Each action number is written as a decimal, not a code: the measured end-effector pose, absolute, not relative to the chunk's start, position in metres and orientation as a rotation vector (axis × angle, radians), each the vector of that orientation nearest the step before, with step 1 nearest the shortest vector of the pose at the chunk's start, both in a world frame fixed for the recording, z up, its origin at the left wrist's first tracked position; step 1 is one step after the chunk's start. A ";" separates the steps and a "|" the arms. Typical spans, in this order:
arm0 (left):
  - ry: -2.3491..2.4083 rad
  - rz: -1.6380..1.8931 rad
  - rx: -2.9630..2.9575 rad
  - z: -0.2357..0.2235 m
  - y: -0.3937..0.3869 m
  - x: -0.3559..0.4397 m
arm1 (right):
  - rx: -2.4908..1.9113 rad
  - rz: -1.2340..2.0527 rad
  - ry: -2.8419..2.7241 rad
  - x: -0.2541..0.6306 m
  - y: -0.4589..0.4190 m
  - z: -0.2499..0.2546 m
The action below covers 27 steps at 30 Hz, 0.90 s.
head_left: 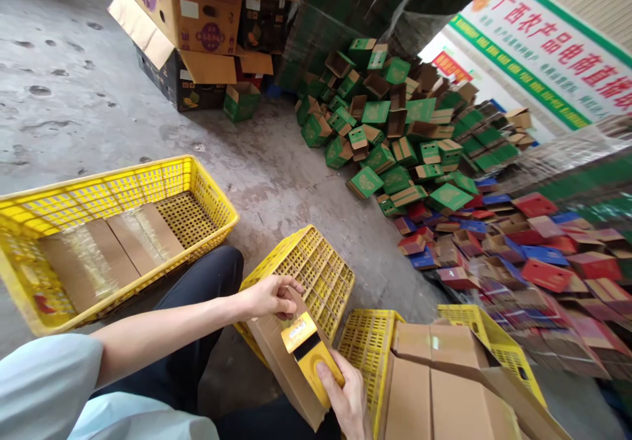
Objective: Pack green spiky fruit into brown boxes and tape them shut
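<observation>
My right hand [345,387] grips a small yellow box [318,367], its thumb lying across the printed front. A dark band crosses the box below a yellow, printed upper part that looks like a raised flap. Just above that end is my left hand [276,297], its fingers curled in toward the thumb; what they hold, if anything, is too small to make out. Beneath both hands a brown cardboard box [284,361] stands tilted between my knees. It leans near an upturned yellow plastic crate [323,275].
At left a yellow crate [212,219] holds flat taped cardboard. More brown cartons [469,400] sit beside a yellow crate [370,334] at lower right. Green boxes [365,182] and red and blue boxes [548,275] lie heaped ahead. Large cartons [207,31] are stacked at the back left.
</observation>
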<state>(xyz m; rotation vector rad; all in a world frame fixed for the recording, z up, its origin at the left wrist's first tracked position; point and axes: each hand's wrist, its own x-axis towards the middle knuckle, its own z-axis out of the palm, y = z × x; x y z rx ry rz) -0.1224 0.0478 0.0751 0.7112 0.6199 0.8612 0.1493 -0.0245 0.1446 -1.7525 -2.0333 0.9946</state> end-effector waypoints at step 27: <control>0.730 0.762 0.913 0.066 0.035 -0.108 | -1.896 0.953 -1.916 0.160 -0.061 0.138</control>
